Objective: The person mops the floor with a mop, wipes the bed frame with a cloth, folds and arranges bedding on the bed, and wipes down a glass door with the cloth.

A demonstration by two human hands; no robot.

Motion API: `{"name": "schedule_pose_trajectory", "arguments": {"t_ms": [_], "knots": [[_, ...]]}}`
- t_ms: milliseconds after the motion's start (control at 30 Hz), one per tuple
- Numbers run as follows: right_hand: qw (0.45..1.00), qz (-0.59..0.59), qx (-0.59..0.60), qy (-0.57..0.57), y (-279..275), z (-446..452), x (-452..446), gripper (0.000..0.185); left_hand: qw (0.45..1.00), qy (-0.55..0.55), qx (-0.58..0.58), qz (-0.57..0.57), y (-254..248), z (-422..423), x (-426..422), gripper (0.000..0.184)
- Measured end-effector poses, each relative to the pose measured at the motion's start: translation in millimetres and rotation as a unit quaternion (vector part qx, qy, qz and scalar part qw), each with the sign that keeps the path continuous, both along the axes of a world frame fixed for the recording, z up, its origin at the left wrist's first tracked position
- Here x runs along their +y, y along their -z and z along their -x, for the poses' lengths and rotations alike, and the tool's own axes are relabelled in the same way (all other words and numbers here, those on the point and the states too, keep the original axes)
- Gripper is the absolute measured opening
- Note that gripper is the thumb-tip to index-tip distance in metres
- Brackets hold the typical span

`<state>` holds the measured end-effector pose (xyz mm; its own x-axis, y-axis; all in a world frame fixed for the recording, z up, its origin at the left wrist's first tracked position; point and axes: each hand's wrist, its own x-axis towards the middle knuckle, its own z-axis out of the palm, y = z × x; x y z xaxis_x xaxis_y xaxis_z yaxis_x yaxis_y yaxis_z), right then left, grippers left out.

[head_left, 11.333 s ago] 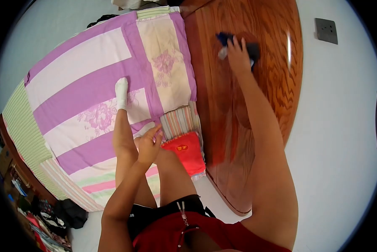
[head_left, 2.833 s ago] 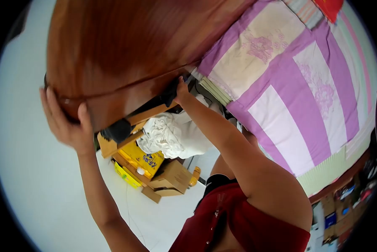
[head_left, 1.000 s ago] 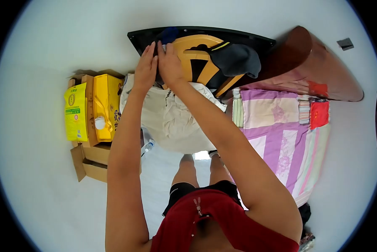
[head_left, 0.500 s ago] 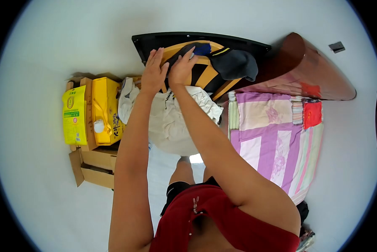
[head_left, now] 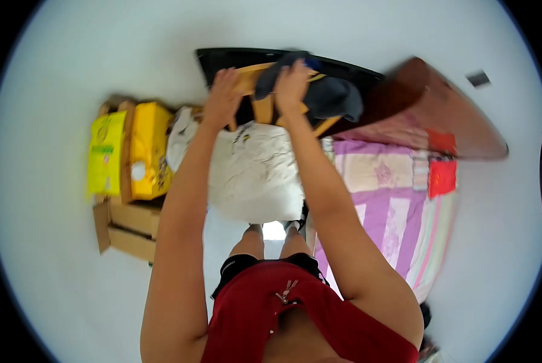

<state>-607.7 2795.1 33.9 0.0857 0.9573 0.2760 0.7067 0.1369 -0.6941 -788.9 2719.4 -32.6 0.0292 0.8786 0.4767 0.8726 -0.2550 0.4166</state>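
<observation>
A wooden chair with a slatted back stands in front of me, and a dark grey cloth garment with a yellow stripe hangs over the right part of its top rail. My right hand holds the bunched left part of that garment at the rail; its fingers are slightly blurred. At the left end of the chair back, my left hand lies with fingers extended and nothing held. Below both hands, a crumpled off-white cloth with a dark cord covers the seat.
To the left are a yellow box, a yellow-green bag and an open cardboard carton. On the right, a bed with a purple-and-white cover adjoins a brown headboard. A black panel stands behind the chair.
My right hand has moved right along the chair back, and the left part of the dark garment has shifted and bunched with it. My left hand stays near the left end.
</observation>
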Motion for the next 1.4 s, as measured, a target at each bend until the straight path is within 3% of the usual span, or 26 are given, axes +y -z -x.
{"name": "schedule_pose_trajectory", "arguments": {"t_ms": [33, 67, 133, 167, 333, 467, 567, 667, 767, 867, 933, 1000, 1067, 1133, 1200, 1267, 1333, 1367, 1400], "knots": [[0.999, -0.025, -0.040, 0.021, 12.3, -1.7, 12.9, 0.043, 0.999, -0.014, 0.030, 0.008, -1.1, -3.5, 1.9, 0.054], [0.997, 0.028, -0.071, -0.010, 9.7, 0.4, 10.8, 0.048, 0.998, -0.019, -0.027, 0.061, -28.0, -10.3, -6.1, 0.053], [0.972, -0.010, -0.203, -0.119, 27.3, 7.3, 7.0, 0.054, 1.000, -0.010, 0.005, -0.020, 0.7, -4.5, 7.7, 0.051], [0.981, 0.002, -0.131, -0.141, 21.6, 18.9, -3.8, 0.051, 0.997, -0.028, -0.074, 0.008, -15.6, -11.5, 2.0, 0.052], [0.941, -0.082, -0.170, -0.281, 49.8, 57.5, -0.3, 0.049, 0.971, -0.045, -0.224, 0.069, -25.0, -13.7, 1.1, 0.056], [0.931, -0.029, -0.254, -0.260, 17.4, 47.5, -8.8, 0.042, 0.986, -0.060, -0.151, 0.024, -28.6, -13.4, -33.8, 0.058], [0.924, -0.043, -0.310, -0.219, 17.8, 26.3, 3.2, 0.047, 0.981, -0.093, -0.163, 0.055, -13.2, -16.1, -106.5, 0.060], [0.914, -0.071, -0.321, -0.237, 34.8, 13.3, 24.1, 0.048, 0.949, -0.131, -0.224, 0.180, 19.8, -21.7, -211.4, 0.059], [0.897, -0.085, -0.353, -0.251, 48.9, 12.0, 43.1, 0.051, 0.904, -0.199, -0.226, 0.303, 78.2, -44.4, -329.5, 0.060], [0.858, -0.128, -0.403, -0.293, 60.3, 5.7, 53.0, 0.049, 0.839, -0.248, -0.276, 0.397, 89.3, -78.3, -440.9, 0.056], [0.860, -0.083, -0.397, -0.310, 50.8, 5.7, 34.0, 0.047, 0.801, -0.300, -0.290, 0.430, 84.7, -107.5, -503.5, 0.056], [0.826, -0.008, -0.366, -0.429, 51.2, -4.2, 6.5, 0.048, 0.764, -0.369, -0.324, 0.417, 73.9, -136.3, -552.5, 0.055], [0.787, 0.008, -0.304, -0.536, 91.6, -20.9, -19.3, 0.051, 0.731, -0.432, -0.365, 0.382, 66.5, -170.1, -580.9, 0.054], [0.777, 0.224, -0.095, -0.581, 91.6, -36.8, -93.7, 0.054, 0.705, -0.489, -0.401, 0.321, 75.2, -200.2, -608.6, 0.051], [0.725, 0.251, 0.000, -0.641, 82.1, -48.4, -166.5, 0.045, 0.687, -0.506, -0.443, 0.276, 86.6, -224.7, -617.6, 0.048], [0.686, 0.438, -0.003, -0.581, 48.5, -53.9, -239.3, 0.041, 0.687, -0.509, -0.459, 0.242, 78.7, -238.6, -612.5, 0.048], [0.582, 0.587, 0.190, -0.530, 42.8, -57.6, -300.1, 0.040, 0.670, -0.489, -0.528, 0.181, 60.6, -245.2, -600.7, 0.045], [0.545, 0.613, 0.189, -0.540, 26.5, -56.2, -326.9, 0.043, 0.692, -0.466, -0.533, 0.143, 57.2, -245.8, -596.6, 0.047], [0.508, 0.638, 0.183, -0.549, 8.2, -56.6, -347.8, 0.046, 0.675, -0.466, -0.558, 0.127, 25.8, -246.7, -589.3, 0.054]]}}
